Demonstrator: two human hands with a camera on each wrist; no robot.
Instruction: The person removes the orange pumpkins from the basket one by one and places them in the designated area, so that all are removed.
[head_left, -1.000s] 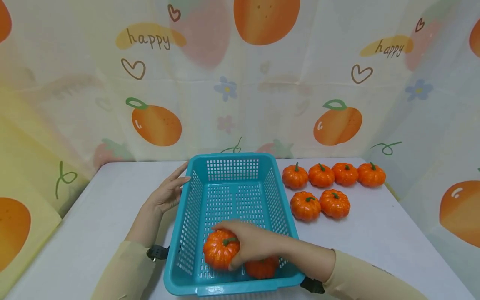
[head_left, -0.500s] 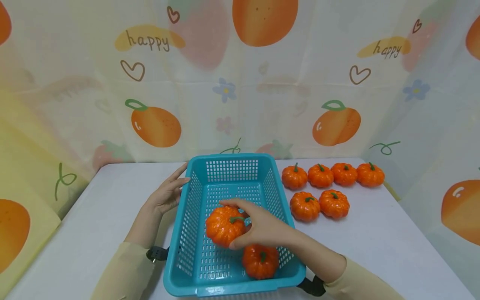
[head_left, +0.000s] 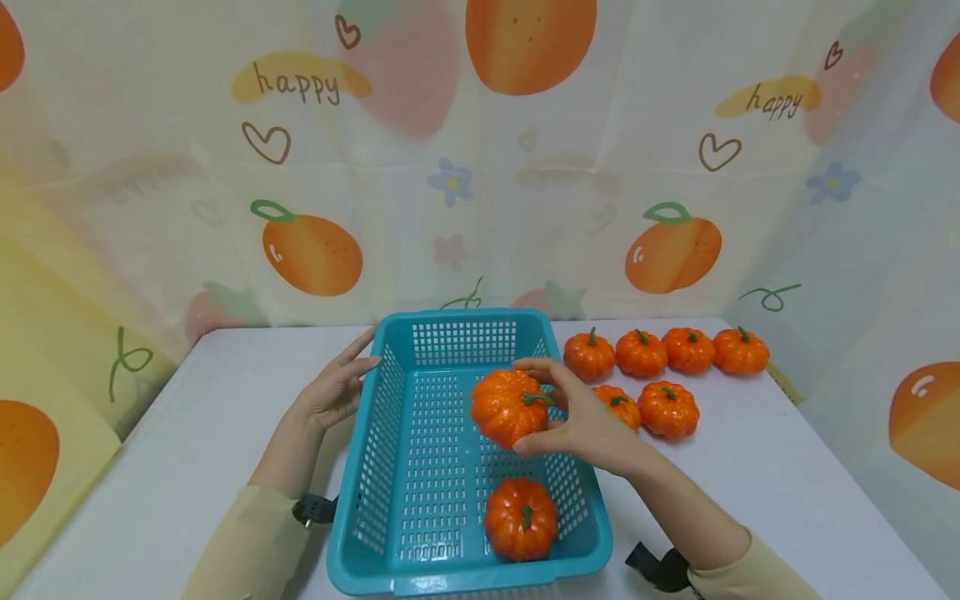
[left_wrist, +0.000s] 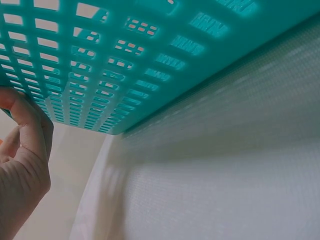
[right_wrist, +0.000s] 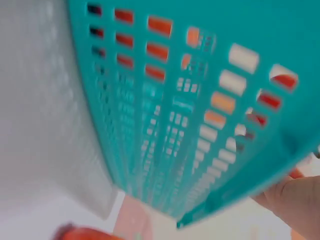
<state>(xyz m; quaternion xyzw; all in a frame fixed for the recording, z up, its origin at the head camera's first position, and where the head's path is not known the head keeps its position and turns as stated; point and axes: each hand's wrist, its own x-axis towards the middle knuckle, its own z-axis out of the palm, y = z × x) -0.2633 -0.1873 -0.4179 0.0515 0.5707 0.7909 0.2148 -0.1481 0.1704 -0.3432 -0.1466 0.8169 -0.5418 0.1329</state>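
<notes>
In the head view my right hand (head_left: 592, 425) grips a small orange pumpkin (head_left: 507, 408) with a green stem, thumb on the near side and fingers on the far side. The pumpkin is held above the right half of a blue-green slotted plastic basket (head_left: 468, 585). A second pumpkin (head_left: 521, 518) lies in the basket's near right corner. My left hand (head_left: 333, 392) touches the basket's left rim with fairly straight fingers. The left wrist view shows that hand (left_wrist: 25, 165) beside the basket's slotted wall (left_wrist: 75, 65). Part of my right hand (right_wrist: 295, 200) appears past the basket rim in the right wrist view.
Right of the basket, several more pumpkins stand on the white table (head_left: 780, 483): a back row (head_left: 690, 350) and a nearer pair (head_left: 669, 410), one partly hidden by my right hand. A printed fabric backdrop (head_left: 480, 167) rises behind the table.
My right hand has lifted the pumpkin from the basket's near part and carried it up, away and to the right. The second pumpkin is now uncovered. My left hand stays put.
</notes>
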